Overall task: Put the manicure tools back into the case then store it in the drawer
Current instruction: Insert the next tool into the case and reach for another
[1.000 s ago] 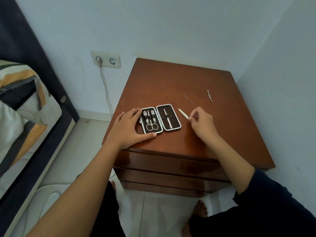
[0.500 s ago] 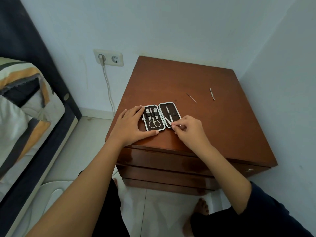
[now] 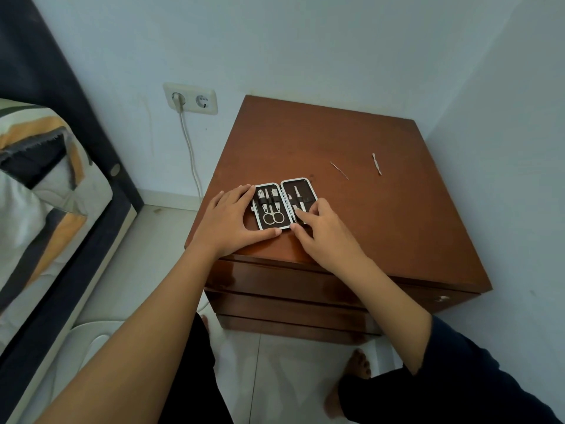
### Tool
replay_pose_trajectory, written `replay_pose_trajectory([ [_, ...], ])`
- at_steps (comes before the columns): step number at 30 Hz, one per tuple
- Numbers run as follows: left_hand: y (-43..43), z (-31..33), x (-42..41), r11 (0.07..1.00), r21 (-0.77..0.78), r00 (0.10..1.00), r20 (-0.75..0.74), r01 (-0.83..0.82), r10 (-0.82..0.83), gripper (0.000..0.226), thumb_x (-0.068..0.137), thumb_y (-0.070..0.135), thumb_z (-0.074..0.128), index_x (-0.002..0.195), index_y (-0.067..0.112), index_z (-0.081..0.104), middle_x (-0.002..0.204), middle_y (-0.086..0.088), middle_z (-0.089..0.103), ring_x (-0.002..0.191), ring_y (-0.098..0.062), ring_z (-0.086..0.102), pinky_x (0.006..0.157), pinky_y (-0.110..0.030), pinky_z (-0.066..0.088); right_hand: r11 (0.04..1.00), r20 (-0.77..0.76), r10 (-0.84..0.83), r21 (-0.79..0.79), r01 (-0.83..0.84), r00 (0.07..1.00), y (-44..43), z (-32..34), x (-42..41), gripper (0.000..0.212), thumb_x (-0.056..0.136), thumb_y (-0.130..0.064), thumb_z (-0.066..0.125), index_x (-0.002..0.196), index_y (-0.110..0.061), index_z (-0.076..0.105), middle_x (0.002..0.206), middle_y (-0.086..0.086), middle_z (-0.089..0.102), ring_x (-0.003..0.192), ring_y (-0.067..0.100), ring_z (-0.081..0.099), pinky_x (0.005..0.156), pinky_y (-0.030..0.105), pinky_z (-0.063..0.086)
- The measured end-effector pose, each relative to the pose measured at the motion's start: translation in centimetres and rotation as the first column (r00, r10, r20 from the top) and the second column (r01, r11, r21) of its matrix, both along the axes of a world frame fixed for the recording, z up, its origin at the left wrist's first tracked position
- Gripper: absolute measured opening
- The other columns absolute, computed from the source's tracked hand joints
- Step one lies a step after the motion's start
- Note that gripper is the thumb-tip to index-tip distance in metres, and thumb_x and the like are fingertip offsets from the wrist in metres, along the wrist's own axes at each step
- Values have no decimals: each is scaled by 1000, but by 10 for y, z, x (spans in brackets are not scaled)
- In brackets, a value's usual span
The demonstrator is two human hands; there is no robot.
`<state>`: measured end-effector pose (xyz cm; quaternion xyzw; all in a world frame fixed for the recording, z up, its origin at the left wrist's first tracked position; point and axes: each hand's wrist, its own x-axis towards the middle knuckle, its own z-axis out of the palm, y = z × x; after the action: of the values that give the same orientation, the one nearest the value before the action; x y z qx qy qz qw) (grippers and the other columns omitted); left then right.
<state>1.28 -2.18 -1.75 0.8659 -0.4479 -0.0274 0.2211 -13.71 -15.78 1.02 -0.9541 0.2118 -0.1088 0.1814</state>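
The manicure case lies open and flat near the front edge of the brown wooden table, its two halves side by side like a book. The left half holds small scissors and other metal tools under a dark strap. The right half holds a slim metal tool lying at a slight slant.

The left hand sits at 9 o'clock of the case, palm down. Its fingers are spread flat against the case's left edge, and its thumb runs along the near edge; it grasps nothing, only presses.

The right hand comes in from 5 o'clock and covers the lower corner of the right half. Its fingers are lightly curled, with the tips on the near end of the slim tool. I cannot tell whether they pinch it or merely push on it.

Two loose tools remain on the table top, well apart from the case at about 2 o'clock. One is a thin needle-like pick. Farther right is a pale double-ended tool.

Below the top, the drawer fronts are closed.
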Motion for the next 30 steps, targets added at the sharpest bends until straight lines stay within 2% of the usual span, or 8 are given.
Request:
replay_pose_trajectory([
  [3,0,0,0,1000,4,1000,0,1,-1,109,62,85,42,147,21,23,154,4,26,141,-11,21,115,-34,4,998,-23,7,-57,-8,1000,0,0,1,44,94,-37,44,133,-16,46,110,6,43,100,22,49,71,29,37],
  [8,0,0,0,1000,-3,1000,-7,4,-4,111,59,87,39,147,21,23,154,5,26,141,-11,20,115,-33,4,995,65,5,-95,2,998,-2,-4,-7,35,93,-35,48,121,-16,55,105,3,45,94,20,50,67,30,40],
  [12,0,0,1,1000,4,1000,-8,1,-1,111,59,87,38,148,22,23,154,5,26,141,-11,20,116,-34,4,990,76,12,-141,-1,997,-1,-8,-8,32,92,-34,49,117,-15,58,102,4,47,94,21,51,73,37,48],
  [17,-1,-1,1,1000,5,1000,-1,3,-3,110,60,87,39,148,22,22,154,5,25,141,-11,20,116,-34,4,992,109,19,-128,-5,994,-6,-10,-3,33,93,-34,47,120,-16,57,103,5,49,95,22,50,76,39,47],
  [20,0,0,2,1000,11,1000,-1,6,-6,111,59,88,37,148,22,20,155,5,23,141,-11,18,116,-33,3,994,238,-80,-59,96,968,-35,-9,-3,32,91,-33,46,115,-17,59,103,6,51,98,24,51,82,38,45],
  [22,-1,0,2,1000,11,1000,2,8,-8,111,59,88,36,148,23,20,155,5,23,141,-12,19,116,-33,3,976,253,-200,-28,214,947,-68,-9,-2,34,91,-32,46,119,-15,57,112,8,51,108,26,50,90,40,43],
  [26,-1,-1,3,1000,8,1000,11,11,-11,112,59,89,36,148,23,20,154,5,24,141,-11,20,117,-34,4,919,-18,-394,-23,393,919,-136,-11,4,55,94,-39,42,141,-12,33,148,11,32,138,28,27,109,45,29],
  [30,0,-1,3,1000,-1,1000,13,11,-11,112,59,88,37,148,23,21,154,7,25,140,-10,21,117,-33,4,930,-210,-366,-50,364,906,-173,-11,10,64,96,-46,31,147,-10,16,158,8,13,146,23,10,117,44,14],
])
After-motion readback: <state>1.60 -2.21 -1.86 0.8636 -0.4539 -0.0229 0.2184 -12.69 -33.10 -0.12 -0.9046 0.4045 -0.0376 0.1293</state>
